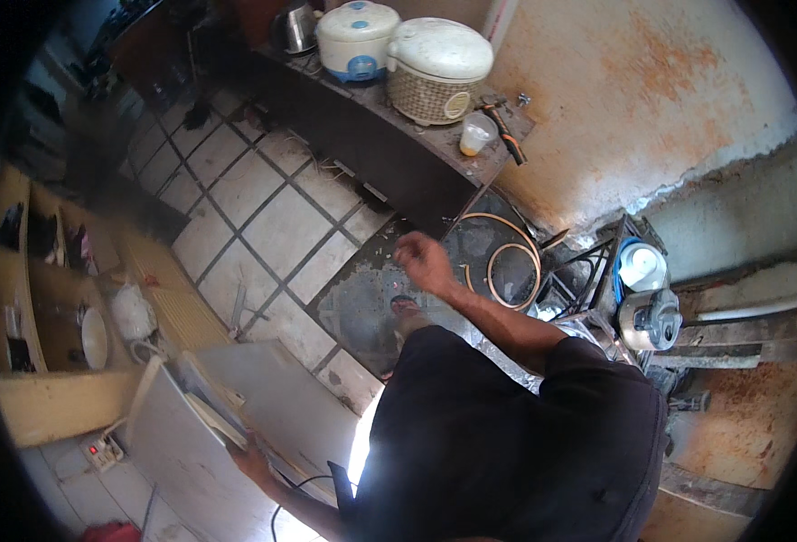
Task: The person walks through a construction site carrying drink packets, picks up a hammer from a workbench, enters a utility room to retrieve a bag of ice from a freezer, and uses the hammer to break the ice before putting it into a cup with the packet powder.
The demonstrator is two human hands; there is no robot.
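My left hand [252,461] is at the edge of a large pale grey-white panel [177,461] at the lower left; its fingers bend over that edge and are partly hidden. The panel looks like one side of a boxy appliance. A dark cable [292,492] curves close by my left forearm. Out in front of my body, my right hand [423,262] hangs over the floor. Its fingers are loosely curled in, and nothing shows in them. Below it is a dark, worn patch of floor [358,303], with one of my feet [405,304] on it.
On a dark counter stand two rice cookers [358,41] [439,72], a plastic cup [477,133] and a hammer [504,133]. A coiled orange hose [513,275] lies at its foot. Right are a metal rack and a steel pot [649,319]; left, wooden shelving [64,397] and a power strip [102,452].
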